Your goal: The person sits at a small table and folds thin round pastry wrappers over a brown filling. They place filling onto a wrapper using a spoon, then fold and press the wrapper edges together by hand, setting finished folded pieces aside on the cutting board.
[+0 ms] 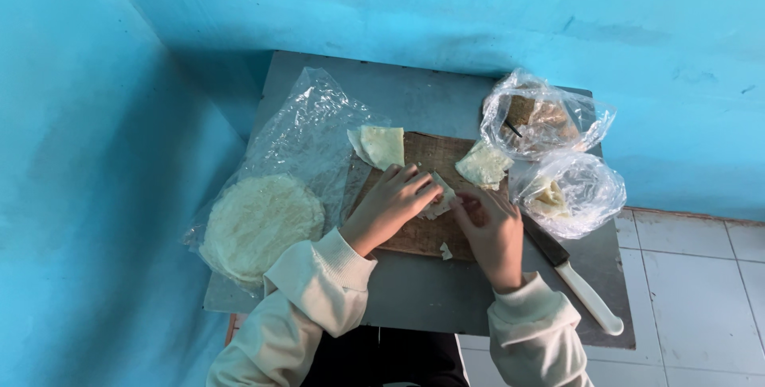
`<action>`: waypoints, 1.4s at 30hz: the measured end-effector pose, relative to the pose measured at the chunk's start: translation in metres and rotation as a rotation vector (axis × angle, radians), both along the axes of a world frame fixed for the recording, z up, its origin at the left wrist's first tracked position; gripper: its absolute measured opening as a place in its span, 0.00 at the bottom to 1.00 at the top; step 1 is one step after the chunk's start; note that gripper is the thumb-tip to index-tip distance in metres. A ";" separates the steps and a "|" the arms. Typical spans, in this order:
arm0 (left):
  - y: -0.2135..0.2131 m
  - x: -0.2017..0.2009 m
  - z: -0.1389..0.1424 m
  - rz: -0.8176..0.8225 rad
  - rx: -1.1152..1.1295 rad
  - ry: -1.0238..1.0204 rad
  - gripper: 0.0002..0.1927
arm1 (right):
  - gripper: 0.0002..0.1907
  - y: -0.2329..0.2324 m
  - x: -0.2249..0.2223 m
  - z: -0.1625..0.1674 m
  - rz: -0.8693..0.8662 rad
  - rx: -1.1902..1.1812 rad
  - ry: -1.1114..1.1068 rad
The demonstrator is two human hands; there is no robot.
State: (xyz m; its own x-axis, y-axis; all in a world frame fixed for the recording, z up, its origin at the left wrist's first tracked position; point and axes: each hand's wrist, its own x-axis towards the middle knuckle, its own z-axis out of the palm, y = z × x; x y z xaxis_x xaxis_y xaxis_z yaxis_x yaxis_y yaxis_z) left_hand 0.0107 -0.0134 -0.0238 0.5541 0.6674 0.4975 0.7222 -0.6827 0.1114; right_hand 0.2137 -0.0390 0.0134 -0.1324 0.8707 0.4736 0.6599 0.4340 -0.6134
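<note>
A brown wooden cutting board (426, 231) lies in the middle of a small grey table (422, 299). My left hand (392, 205) and my right hand (492, 231) meet over the board, both gripping a small pale folded wrapper piece (441, 198) between the fingertips. Two other folded pale wrapper pieces rest on the board's far edge, one at the left (379, 146) and one at the right (483, 165). A tiny scrap (445, 252) lies near the board's front edge. Both wrists wear cream sleeves.
A round stack of thin wrappers (259, 223) sits in a clear plastic bag at the table's left. Two clear bags, one with brown contents (542, 120) and one with pale filling (567, 192), stand at the right. A white-handled knife (578, 283) lies beside the board. Blue walls enclose the table.
</note>
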 end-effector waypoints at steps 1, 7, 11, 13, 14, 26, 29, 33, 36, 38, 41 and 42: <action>-0.001 0.000 0.001 -0.002 -0.008 -0.006 0.19 | 0.08 0.001 -0.001 -0.002 -0.014 -0.043 0.008; -0.006 -0.003 0.013 -0.017 -0.104 -0.130 0.19 | 0.14 0.002 -0.009 -0.012 -0.072 0.031 -0.104; -0.009 -0.002 0.017 -0.016 -0.203 -0.292 0.17 | 0.09 0.000 -0.007 -0.009 -0.053 0.113 -0.139; -0.010 -0.004 0.017 -0.019 -0.207 -0.367 0.17 | 0.08 -0.002 -0.005 -0.006 -0.049 0.051 -0.105; -0.010 -0.007 0.017 -0.016 -0.222 -0.385 0.17 | 0.08 -0.002 -0.004 -0.005 -0.047 0.019 -0.089; -0.003 -0.021 0.015 -0.003 -0.400 -0.412 0.09 | 0.11 0.001 -0.004 -0.011 -0.047 -0.252 0.282; -0.004 -0.021 0.016 0.018 -0.393 -0.400 0.07 | 0.09 0.002 -0.003 -0.011 0.003 0.031 0.078; -0.005 -0.019 0.020 0.031 -0.363 -0.403 0.06 | 0.08 0.002 -0.005 -0.011 0.027 0.112 -0.063; -0.008 -0.015 0.024 0.077 -0.318 -0.399 0.06 | 0.11 0.002 -0.009 -0.012 0.014 0.175 -0.157; -0.008 -0.012 0.027 0.073 -0.305 -0.408 0.06 | 0.12 0.002 -0.010 -0.012 0.042 0.208 -0.190; -0.005 -0.010 0.028 0.054 -0.304 -0.420 0.07 | 0.17 0.001 -0.012 -0.013 0.061 0.199 -0.198; -0.005 -0.008 0.028 0.047 -0.307 -0.426 0.07 | 0.17 0.001 -0.012 -0.013 0.062 0.202 -0.188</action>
State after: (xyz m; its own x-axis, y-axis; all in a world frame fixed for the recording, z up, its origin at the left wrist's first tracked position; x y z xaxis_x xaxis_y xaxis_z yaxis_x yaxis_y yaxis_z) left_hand 0.0024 -0.0183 0.0039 0.3116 0.8372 0.4494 0.5985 -0.5403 0.5915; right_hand 0.2018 -0.0375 0.0000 -0.2843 0.7489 0.5987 0.7225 0.5778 -0.3797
